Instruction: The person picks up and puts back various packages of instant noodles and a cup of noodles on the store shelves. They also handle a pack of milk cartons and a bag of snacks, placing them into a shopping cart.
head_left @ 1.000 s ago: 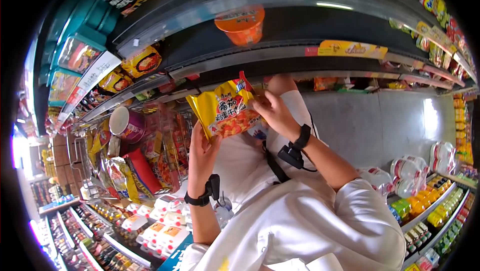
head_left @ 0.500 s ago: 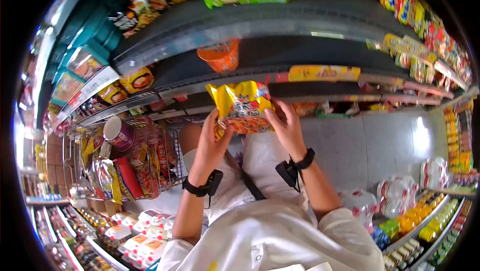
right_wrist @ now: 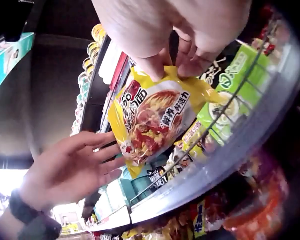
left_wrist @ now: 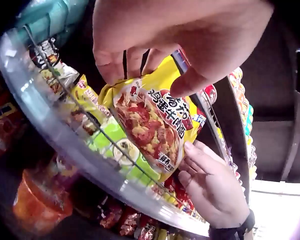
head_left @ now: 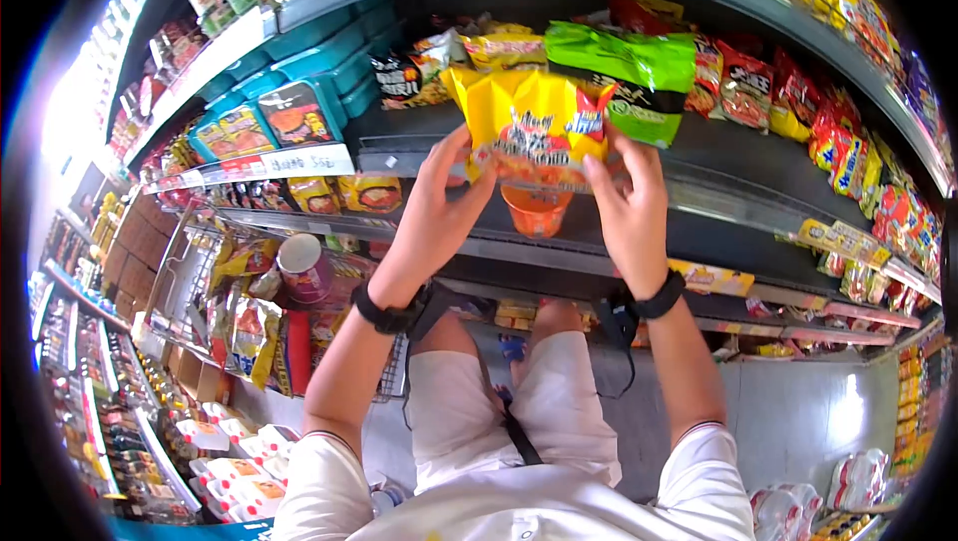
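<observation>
Head view: a yellow crinkled plastic noodle packet with red print (head_left: pixel 534 137) held up level with the front edge of a dark shelf with a wire front rail (head_left: pixel 738 167); the packet's long axis runs side to side, roughly parallel to that edge, with its printed face turned toward the person.

The left hand (head_left: pixel 439 207) pinches the packet's left end, thumb on the front and fingers behind; the right hand (head_left: pixel 629 212) pinches the right end in the same way; each wrist view shows its own hand's fingertips closed on the packet's edge. Both hands are equally near, one at each end, and the packet lies above and ahead of both wrists.

Just behind the packet, on the shelf, lies a green plastic packet (head_left: pixel 624 77), partly covered by it; whether the two touch cannot be told. Below the packet, on the next shelf down, stands an orange cup-shaped noodle tub (head_left: pixel 536 210), apart from both hands.
</observation>
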